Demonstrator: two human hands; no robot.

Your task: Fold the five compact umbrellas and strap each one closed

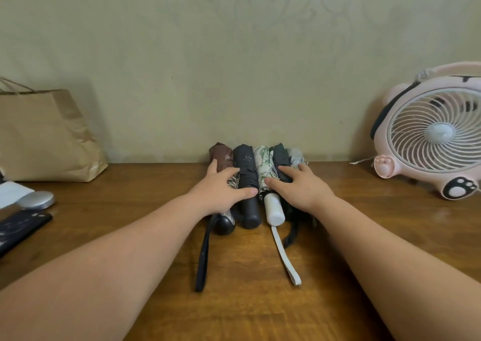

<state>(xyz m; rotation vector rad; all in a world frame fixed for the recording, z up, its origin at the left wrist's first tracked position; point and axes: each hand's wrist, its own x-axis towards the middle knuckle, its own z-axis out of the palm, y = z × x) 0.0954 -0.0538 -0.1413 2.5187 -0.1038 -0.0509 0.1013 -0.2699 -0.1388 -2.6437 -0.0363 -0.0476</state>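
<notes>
Several folded compact umbrellas lie side by side against the wall on the wooden table. From left to right I see a brown one, a black one marked UV, a white floral one with a white handle, a dark one and a grey one. My left hand rests flat on the brown umbrella, thumb touching the black one. My right hand lies flat across the dark and grey umbrellas, fingers spread. A black wrist strap and a white wrist strap trail toward me.
A brown paper bag stands at the back left. A silver round case, white paper and a dark phone lie at the left edge. A pink desk fan stands at the back right.
</notes>
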